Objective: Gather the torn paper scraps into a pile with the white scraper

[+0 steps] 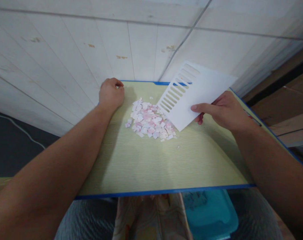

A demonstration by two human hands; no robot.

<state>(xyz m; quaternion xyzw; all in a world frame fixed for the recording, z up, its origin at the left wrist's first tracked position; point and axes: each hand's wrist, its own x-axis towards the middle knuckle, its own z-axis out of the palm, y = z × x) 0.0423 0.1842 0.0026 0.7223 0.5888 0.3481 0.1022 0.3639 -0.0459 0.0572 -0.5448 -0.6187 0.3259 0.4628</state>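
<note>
My right hand point(223, 110) pinches a thin white slotted sheet point(201, 90) by its near right edge, thumb on top. A row of long cut-out slots runs along the sheet's left side. The sheet is tilted, and its lower left edge meets the right side of a pile of small paper scraps point(151, 120). These scraps are white and pale pink, heaped on a light yellow-green tabletop point(141, 166). Left of the pile, my left hand point(111, 92) rests at the table's far left edge with its fingers curled in. I see nothing held there, though the inner fingers are partly hidden.
White plank walls point(111, 46) stand close behind the table, with a grey cable point(186, 36) hanging down. Blue trim point(166, 192) borders the tabletop. Below its front edge are a teal plastic container point(211, 216) and patterned cloth point(151, 220). Brown cardboard point(286, 96) stands at right.
</note>
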